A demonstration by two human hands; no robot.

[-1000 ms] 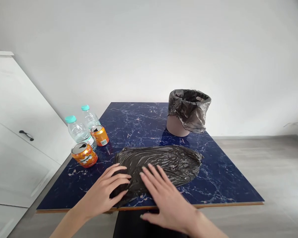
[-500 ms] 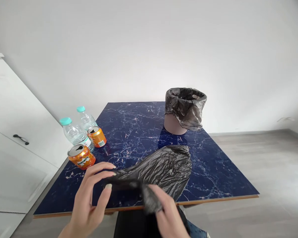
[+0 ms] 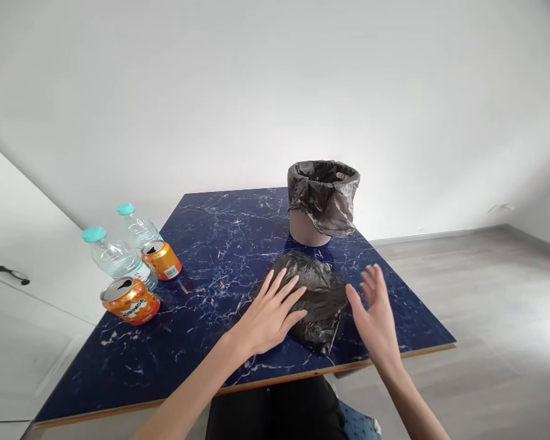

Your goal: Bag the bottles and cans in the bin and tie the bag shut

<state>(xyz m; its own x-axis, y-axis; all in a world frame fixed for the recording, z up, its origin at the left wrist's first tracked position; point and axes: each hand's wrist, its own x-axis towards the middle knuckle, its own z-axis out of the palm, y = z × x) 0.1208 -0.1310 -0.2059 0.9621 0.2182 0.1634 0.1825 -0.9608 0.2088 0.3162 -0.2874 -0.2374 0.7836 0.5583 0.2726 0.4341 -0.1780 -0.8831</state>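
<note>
**Left hand (image 3: 270, 318) flat on a black plastic bag (image 3: 321, 305), right hand (image 3: 376, 318) released beside it**

From my remote station, I see the left hand palm down, fingers extended and slightly spread, resting on the left part of the bag and grasping nothing. The right hand is unclenched, fingers raised, thumb apart from them, at the bag's right edge; I cannot tell whether the thumb touches the plastic. The bag lies crumpled on the blue marbled table (image 3: 231, 235), near its front edge, before a lined bin (image 3: 309, 231). Two orange cans (image 3: 135, 305) stand well to the left.
</note>
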